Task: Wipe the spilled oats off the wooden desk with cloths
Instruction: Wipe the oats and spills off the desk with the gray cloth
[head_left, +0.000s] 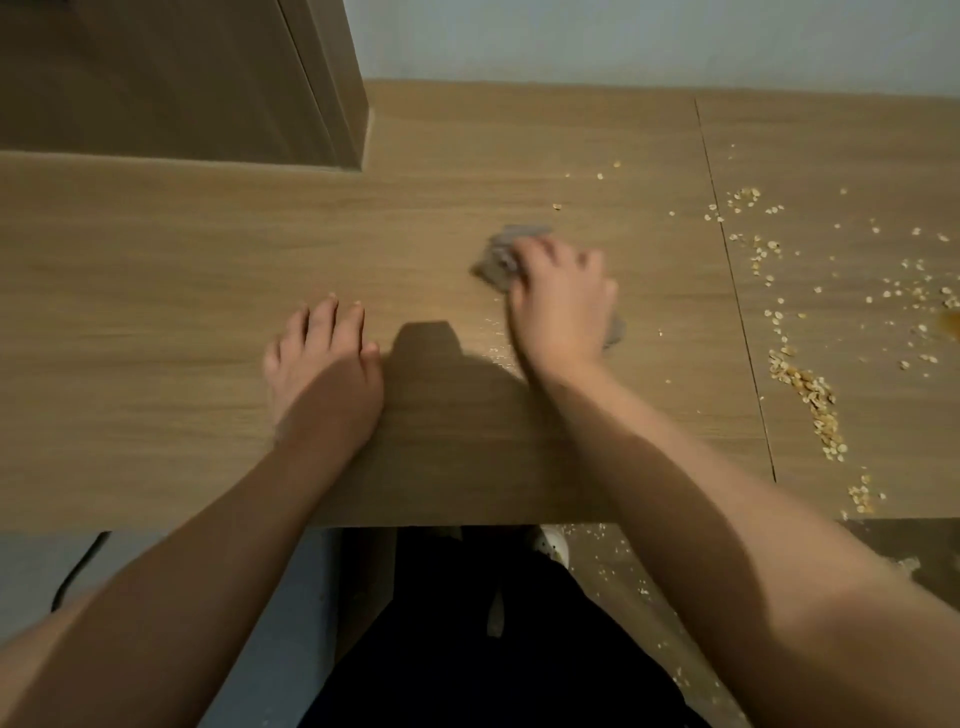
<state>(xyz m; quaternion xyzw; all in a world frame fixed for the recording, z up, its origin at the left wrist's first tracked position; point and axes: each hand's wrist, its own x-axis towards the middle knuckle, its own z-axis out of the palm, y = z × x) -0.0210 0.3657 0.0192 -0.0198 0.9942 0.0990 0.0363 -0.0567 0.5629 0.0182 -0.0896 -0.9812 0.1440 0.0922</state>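
Note:
A crumpled grey cloth (500, 255) lies on the wooden desk (156, 291), and my right hand (563, 306) grips it with curled fingers, pressing it to the surface. Most of the cloth is hidden under the hand. My left hand (322, 358) rests flat on the desk to the left, fingers straight and spread. Spilled oats (810, 400) are scattered over the right part of the desk, thickest in a heap near the front right edge. A few single flakes (602, 174) lie behind the cloth.
A tall wooden cabinet side (208, 78) rises at the back left. A seam (732, 291) divides the desk from its right-hand panel. An orange-brown stain (951, 322) sits at the far right. Oats also lie on the floor (618, 577) below the front edge.

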